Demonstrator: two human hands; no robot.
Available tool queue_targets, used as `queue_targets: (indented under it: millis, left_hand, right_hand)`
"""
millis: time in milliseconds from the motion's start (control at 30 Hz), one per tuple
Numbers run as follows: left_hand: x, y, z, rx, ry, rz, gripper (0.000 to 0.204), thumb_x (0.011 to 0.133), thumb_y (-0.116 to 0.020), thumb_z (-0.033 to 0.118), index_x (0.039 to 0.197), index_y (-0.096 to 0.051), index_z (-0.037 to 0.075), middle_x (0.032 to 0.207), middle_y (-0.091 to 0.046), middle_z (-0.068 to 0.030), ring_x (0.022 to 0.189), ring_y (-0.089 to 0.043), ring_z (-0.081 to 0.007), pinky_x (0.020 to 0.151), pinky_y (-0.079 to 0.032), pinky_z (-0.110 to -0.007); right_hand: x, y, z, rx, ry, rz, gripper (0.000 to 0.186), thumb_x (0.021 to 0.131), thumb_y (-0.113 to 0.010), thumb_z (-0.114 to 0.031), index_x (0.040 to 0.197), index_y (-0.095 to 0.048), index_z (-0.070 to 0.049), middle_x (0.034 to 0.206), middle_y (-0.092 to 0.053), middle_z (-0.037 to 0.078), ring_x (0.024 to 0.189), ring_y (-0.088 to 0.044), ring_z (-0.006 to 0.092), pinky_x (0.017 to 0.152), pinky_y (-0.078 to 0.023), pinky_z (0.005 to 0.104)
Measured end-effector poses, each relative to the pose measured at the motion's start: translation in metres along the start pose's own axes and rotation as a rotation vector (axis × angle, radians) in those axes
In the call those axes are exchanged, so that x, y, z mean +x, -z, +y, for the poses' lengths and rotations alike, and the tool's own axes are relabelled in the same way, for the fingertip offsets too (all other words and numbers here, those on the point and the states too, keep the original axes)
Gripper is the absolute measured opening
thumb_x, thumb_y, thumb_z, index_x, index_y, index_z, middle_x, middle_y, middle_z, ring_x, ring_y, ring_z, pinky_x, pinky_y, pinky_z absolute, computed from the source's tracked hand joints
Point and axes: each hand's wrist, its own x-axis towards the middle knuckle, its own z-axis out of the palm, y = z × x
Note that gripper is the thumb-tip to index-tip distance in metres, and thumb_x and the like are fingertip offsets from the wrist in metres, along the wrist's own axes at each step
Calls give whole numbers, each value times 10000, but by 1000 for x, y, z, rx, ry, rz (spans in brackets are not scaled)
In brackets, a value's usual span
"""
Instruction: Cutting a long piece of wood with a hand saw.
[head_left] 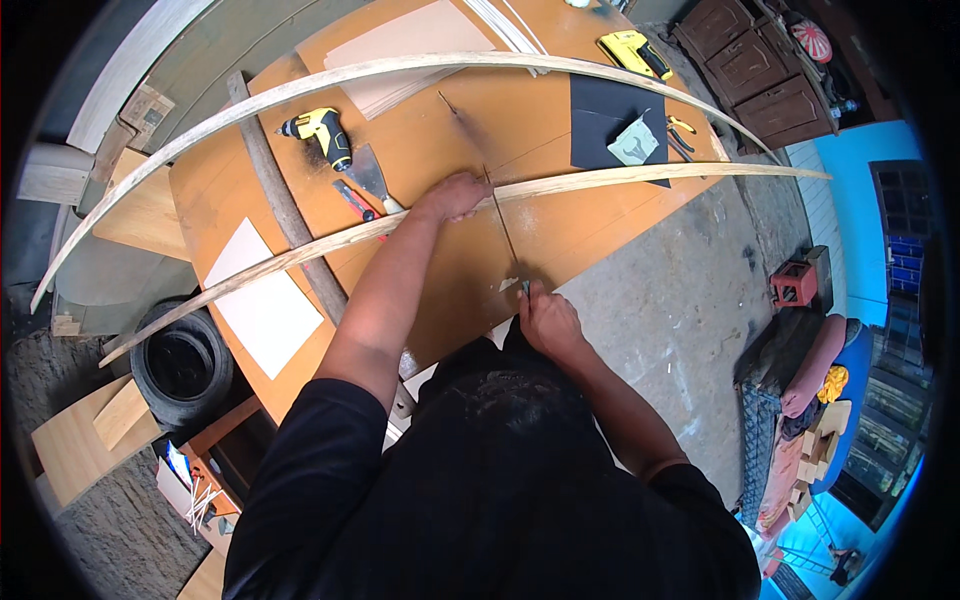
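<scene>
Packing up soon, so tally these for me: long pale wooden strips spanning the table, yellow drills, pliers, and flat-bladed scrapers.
Long pale wooden strips: 2
Yellow drill: 1
Pliers: 1
Flat-bladed scraper: 1
Total: 5

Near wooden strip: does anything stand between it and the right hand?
Only the thin dark tool that the right hand holds; it reaches from there to the near wooden strip, close beside the left hand. Nothing else visible blocks that line.
</scene>
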Motion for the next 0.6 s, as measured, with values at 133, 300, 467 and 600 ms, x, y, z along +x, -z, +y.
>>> queue_targets:
  millis: [133,300,467,600]
  left_hand:
    - [0,1,1,27,6,-39,456,874,-520,401,781,-632,-31,630,-597,-124,487,-555,-214,486,-470,-354]
    - [4,1,0,114,-50,-61,495,865,-521,407,698,-616,-49,606,-598,-136,483,-568,-218,478,-472,-363]
    - [5,1,-5,57,-16,-50,508,846,-521,427,691,-619,-47,587,-592,-138,462,-560,-227,483,-479,-365]
    - [10,-1,-10,87,-45,-52,514,839,-527,436,690,-616,-48,589,-592,-135,463,-560,-225,481,-479,-360]
  right_hand:
    - [-3,7,-3,23,-30,-16,318,971,-449,-306,972,-512,6,723,-635,288,715,-629,487,700,-504,576]
    - [17,-4,1,-13,7,43,309,971,-453,-307,962,-512,-4,713,-635,281,707,-632,480,692,-504,580]
    - [-20,-8,1,30,-73,-44,299,971,-463,-302,942,-508,-8,671,-630,264,656,-631,470,659,-499,588]
    - [-17,-5,2,-14,-32,2,295,972,-460,-295,944,-512,-6,665,-629,263,655,-633,466,647,-503,580]
